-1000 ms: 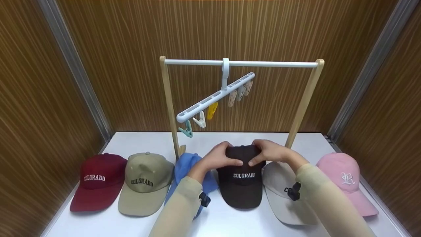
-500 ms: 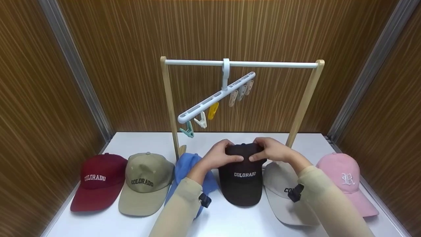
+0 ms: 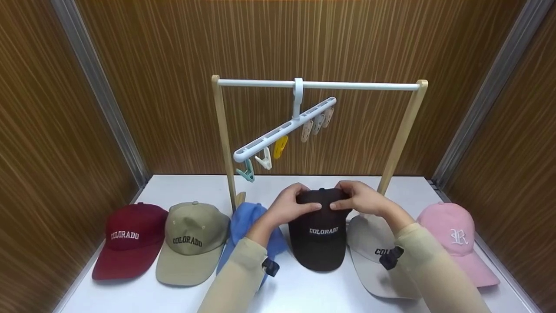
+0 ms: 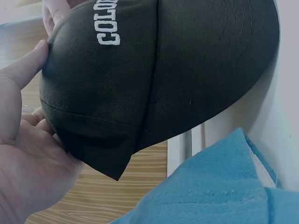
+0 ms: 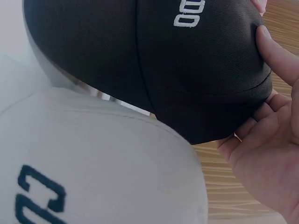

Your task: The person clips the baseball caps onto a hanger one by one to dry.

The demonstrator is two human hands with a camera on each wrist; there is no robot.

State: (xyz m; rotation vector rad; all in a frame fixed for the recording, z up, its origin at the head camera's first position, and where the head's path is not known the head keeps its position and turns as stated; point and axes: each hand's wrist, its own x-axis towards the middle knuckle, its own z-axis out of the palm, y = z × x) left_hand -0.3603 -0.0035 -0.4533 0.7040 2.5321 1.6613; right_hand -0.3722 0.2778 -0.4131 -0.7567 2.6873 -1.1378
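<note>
Left hand and right hand flank a dark COLORADO cap: woven fabric, stitched seams, rounded crown, curved brim. Both forearms extend forward and converge. Each hand grips one side of the crown, thumb in front, fingers behind. A blue cap lies beneath the left wrist; a beige cap, beneath the right.
</note>
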